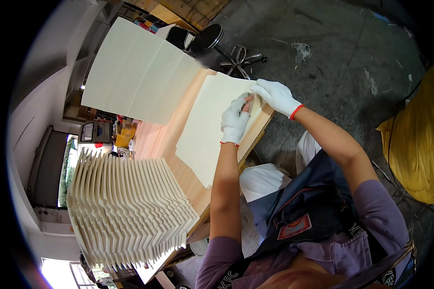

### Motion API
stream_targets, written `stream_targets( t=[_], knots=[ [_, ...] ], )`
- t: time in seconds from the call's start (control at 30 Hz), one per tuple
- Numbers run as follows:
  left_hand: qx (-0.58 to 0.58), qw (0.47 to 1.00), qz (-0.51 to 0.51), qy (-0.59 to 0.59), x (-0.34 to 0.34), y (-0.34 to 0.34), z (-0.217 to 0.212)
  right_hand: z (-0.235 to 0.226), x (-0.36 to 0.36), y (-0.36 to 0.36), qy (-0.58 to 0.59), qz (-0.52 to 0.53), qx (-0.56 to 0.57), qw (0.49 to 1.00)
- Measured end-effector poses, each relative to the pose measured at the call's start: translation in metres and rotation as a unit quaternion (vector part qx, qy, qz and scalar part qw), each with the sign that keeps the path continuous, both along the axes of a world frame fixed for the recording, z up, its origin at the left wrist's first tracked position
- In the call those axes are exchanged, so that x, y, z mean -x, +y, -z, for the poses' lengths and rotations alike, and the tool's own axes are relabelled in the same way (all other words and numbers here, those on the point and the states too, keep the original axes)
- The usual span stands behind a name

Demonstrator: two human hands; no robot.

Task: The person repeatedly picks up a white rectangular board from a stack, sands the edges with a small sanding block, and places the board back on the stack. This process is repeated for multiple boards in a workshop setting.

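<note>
A cream sheet (212, 120), thin like card or paper, lies flat on the wooden table near its right end. My left hand (234, 120), in a white glove with some bare fingertips, rests over the sheet by its near right corner. Its fingers are curled together; a small grey thing shows at their tips, too small to name. At that same corner my right hand (277, 98), in a white glove with a red cuff, has its fingers closed on the sheet's edge. The corner looks slightly lifted between my two hands.
The pale wooden table (155, 137) carries a tall stack of cream folded sheets (130, 207) at the left and a large stack of flat cream sheets (137, 72) at the back. A wheeled stool (210, 38) stands beyond it. Yellow fabric (414, 139) hangs at the right.
</note>
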State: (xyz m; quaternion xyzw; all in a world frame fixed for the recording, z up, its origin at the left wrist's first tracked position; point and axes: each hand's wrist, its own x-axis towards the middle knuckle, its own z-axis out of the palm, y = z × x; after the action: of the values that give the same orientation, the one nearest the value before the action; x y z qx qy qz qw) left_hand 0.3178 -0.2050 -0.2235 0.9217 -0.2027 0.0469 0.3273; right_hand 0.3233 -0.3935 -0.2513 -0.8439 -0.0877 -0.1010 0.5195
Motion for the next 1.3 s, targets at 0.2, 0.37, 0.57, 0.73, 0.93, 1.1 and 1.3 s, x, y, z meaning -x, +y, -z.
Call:
stream_targets(
  t=[0.2,0.37,0.57,0.73,0.93,1.1,1.3],
  knots=[
    [0.010,1.000,0.003,0.010,0.001,0.002,0.002,0.003,0.001,0.005,-0.007,0.015,0.010,1.000],
    [0.018,0.999,-0.009,0.030,0.004,-0.002,-0.006,0.004,0.002,0.003,-0.015,0.019,0.013,1.000],
    [0.020,0.999,-0.025,-0.035,0.002,0.002,0.004,0.002,0.003,0.005,-0.012,0.023,0.048,0.999],
    [-0.055,0.998,-0.030,0.020,0.009,-0.008,-0.008,0.010,0.001,0.004,-0.024,0.030,0.051,0.998],
    [-0.031,0.999,-0.033,0.024,0.007,-0.004,-0.005,0.010,0.000,0.006,-0.021,0.033,0.049,0.998],
    [0.024,0.999,-0.039,-0.020,0.003,-0.001,0.003,0.006,0.002,0.006,-0.016,0.030,0.043,0.999],
    [-0.031,0.999,-0.009,-0.035,0.002,0.000,0.004,0.008,0.002,0.005,-0.011,0.034,0.041,0.998]
  ],
)
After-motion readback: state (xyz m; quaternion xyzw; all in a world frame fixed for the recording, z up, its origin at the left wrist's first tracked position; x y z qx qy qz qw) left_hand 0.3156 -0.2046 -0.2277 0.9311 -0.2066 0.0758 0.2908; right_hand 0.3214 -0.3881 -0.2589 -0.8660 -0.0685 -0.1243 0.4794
